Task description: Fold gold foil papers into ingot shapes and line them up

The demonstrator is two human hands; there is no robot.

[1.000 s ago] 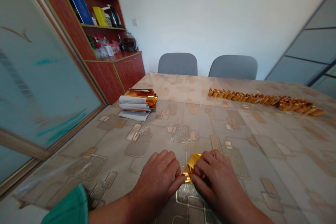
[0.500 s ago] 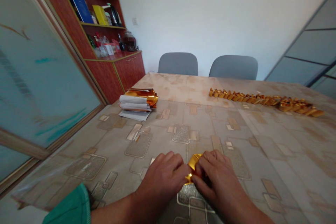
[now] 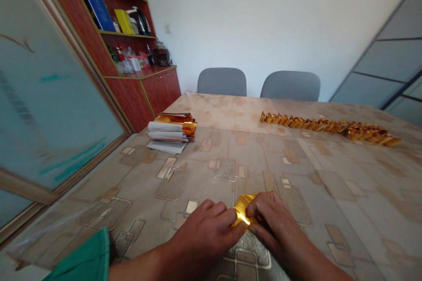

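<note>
A small piece of shiny gold foil paper point(image 3: 243, 206) is pinched between my two hands, close above the patterned tablecloth point(image 3: 198, 171). My left hand point(image 3: 211, 230) has its thumb and curled fingers on the left edge of the foil. On the foil's right side, the fingers and thumb of my right hand point(image 3: 272, 217) are closed on it. Part of the foil is hidden behind the fingers. A stack of folded gold and white paper point(image 3: 168, 134) lies at the table's far left. A long row of folded gold pieces point(image 3: 329, 126) stretches across the far right.
Two grey chairs point(image 3: 221, 81) point(image 3: 290, 85) stand behind the far table edge. A red cabinet point(image 3: 161, 90) with bottles, a kettle and boxes is at the back left. A frosted glass door point(image 3: 49, 83) is on the left.
More of the gold foil now shows between my hands. The left thumb has shifted right along its lower edge. The view has moved slightly.
</note>
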